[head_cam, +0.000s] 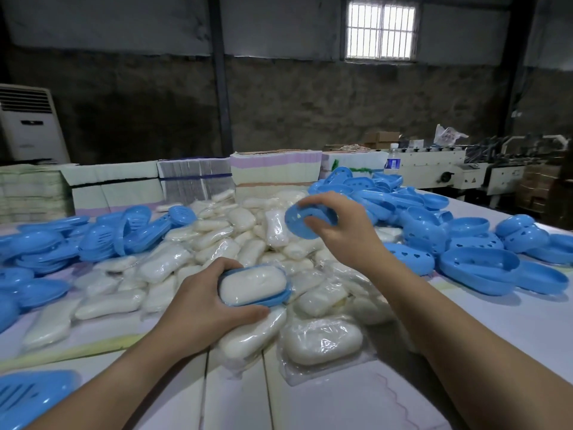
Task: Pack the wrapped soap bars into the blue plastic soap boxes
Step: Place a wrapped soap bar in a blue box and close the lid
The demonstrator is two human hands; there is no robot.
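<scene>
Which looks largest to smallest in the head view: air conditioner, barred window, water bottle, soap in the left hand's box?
1. Air conditioner
2. Barred window and soap look alike; the soap's nearness makes ranking unsure
3. Water bottle

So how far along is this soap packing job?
Early, by the look of it. No closed boxes are clearly visible. In hand: the left hand holds a box half with a wrapped bar in it, and the right hand grips a lid. Left: a large soap pile and many empty blue shells.
</scene>
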